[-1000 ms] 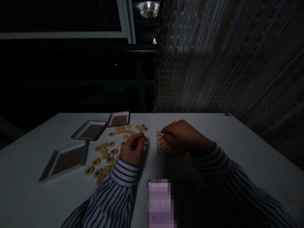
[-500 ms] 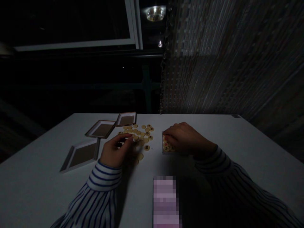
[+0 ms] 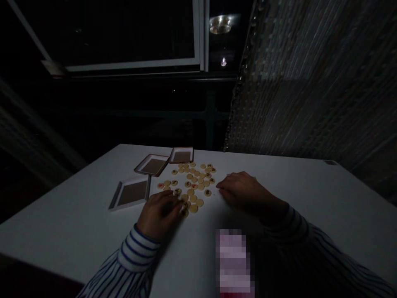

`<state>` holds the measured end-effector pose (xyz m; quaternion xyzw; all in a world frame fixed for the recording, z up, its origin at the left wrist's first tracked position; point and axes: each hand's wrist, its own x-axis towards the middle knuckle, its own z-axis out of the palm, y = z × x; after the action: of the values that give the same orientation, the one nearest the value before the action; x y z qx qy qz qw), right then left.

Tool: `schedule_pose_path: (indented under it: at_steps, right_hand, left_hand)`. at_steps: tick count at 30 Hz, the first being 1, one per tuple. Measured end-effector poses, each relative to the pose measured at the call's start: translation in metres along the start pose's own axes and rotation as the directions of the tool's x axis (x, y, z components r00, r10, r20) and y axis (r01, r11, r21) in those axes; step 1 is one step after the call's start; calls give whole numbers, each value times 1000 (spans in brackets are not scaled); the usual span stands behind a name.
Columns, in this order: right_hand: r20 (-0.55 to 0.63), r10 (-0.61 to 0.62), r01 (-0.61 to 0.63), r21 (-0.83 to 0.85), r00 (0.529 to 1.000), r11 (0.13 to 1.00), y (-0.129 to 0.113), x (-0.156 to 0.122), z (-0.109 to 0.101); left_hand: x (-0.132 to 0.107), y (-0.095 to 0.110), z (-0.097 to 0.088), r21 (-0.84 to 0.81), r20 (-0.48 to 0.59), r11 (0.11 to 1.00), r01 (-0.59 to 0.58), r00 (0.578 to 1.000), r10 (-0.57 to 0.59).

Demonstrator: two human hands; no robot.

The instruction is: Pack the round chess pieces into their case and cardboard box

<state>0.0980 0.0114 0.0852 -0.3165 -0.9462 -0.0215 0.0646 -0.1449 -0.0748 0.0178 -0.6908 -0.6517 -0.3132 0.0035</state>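
My left hand (image 3: 159, 214) hovers at the near left side of a loose spread of round xiangqi pieces (image 3: 194, 198). Its fingers are curved and apart from the thumb, with the tips right by the nearest pieces; I see nothing held. Several pieces carry black characters, a few carry red ones, and others show plain faces. To the right of the spread is my right hand (image 3: 243, 193), its fingers bent together and pointing left. Whatever is in its fingertips, if anything, is too dark to make out. This hand almost wholly hides the small box of pieces under it.
Three shallow open trays or lids stand at the left: a white one (image 3: 116, 203) nearest, a brown-edged one (image 3: 138, 167) behind, another (image 3: 171, 159) farther back. A blurred-out upright object (image 3: 234, 260) is at the table's (image 3: 294, 178) near side. A beaded curtain (image 3: 294, 103) hangs behind.
The view has swung left, so the things appear farther right. My left hand has come down nearer the close pieces, and my right hand has shifted left over the small box, covering it more.
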Motion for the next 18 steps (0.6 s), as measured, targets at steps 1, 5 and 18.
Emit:
schedule_pose_path:
  at_steps: [1, 5, 18]
  right_hand:
    - [1, -7, 7, 1, 1000, 1000, -3, 2, 1]
    - [25, -47, 47, 12, 999, 999, -15, 11, 5]
    - [33, -134, 134, -15, 990, 991, -39, 19, 25]
  left_hand:
    - [-4, -1, 3, 44, 25, 999, -19, 1000, 18]
    - [-13, -4, 15, 159, 45, 984, -76, 997, 69]
    - [-25, -15, 40, 251, -8, 964, -90, 995, 95]
